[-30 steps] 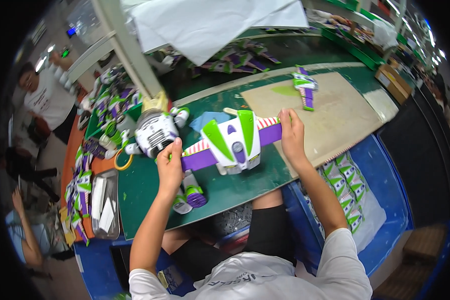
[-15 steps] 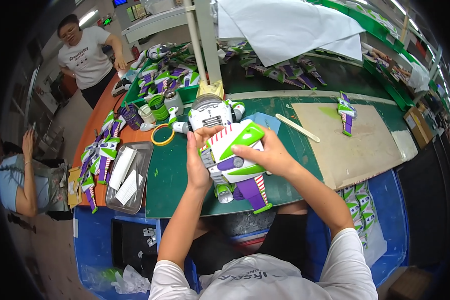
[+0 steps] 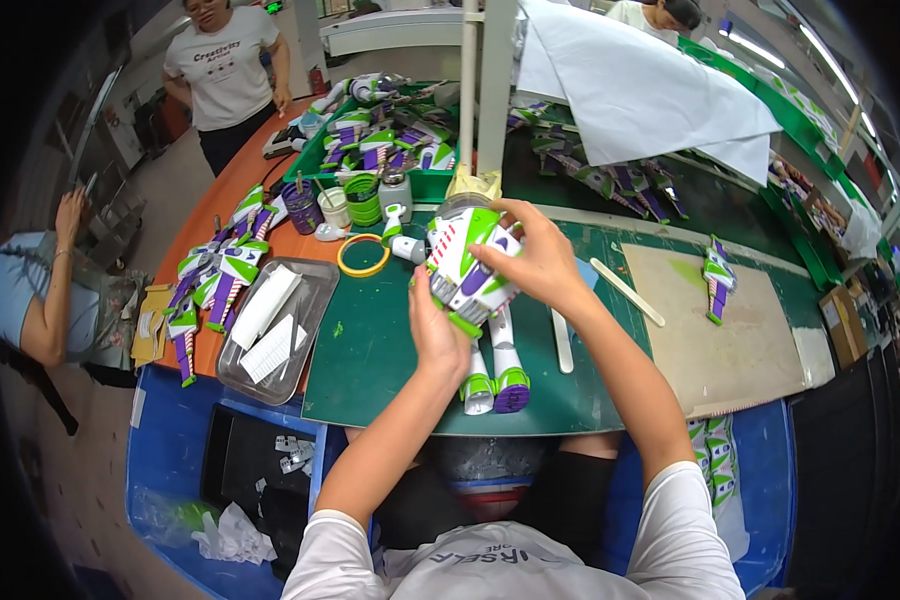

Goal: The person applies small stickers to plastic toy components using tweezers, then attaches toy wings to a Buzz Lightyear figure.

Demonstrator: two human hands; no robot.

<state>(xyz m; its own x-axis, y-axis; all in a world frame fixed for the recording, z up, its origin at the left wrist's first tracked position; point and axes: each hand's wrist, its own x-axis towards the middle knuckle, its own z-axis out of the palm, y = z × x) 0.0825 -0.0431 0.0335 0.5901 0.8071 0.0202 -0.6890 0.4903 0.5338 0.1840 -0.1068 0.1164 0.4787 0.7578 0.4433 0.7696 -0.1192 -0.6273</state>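
A toy wing pack (image 3: 454, 243), white with green, purple and red-striped parts, is between my two hands above the green mat. My left hand (image 3: 438, 335) cups its near left side. My right hand (image 3: 535, 255) grips it from the right, thumb across its top. Under the pack lies a white toy figure (image 3: 506, 350), feet toward me; its torso is mostly covered. Whether pack and figure touch I cannot tell. The figure's white arm (image 3: 402, 240) sticks out to the left. A wooden stick (image 3: 563, 342) lies right of the legs.
Left of the mat are a yellow ring (image 3: 363, 270), a clear tray (image 3: 232, 370) and piled wing parts (image 3: 220, 275). Paint jars (image 3: 364, 200) stand before a green crate (image 3: 440, 185). Rightward, another stick (image 3: 627, 291) lies near a beige board (image 3: 670, 350). A person (image 3: 225, 75) stands far left.
The wing pack has turned and shifted farther from me, its purple striped wing no longer hanging toward me. The figure's legs and a second stick now show. The head view has shifted.
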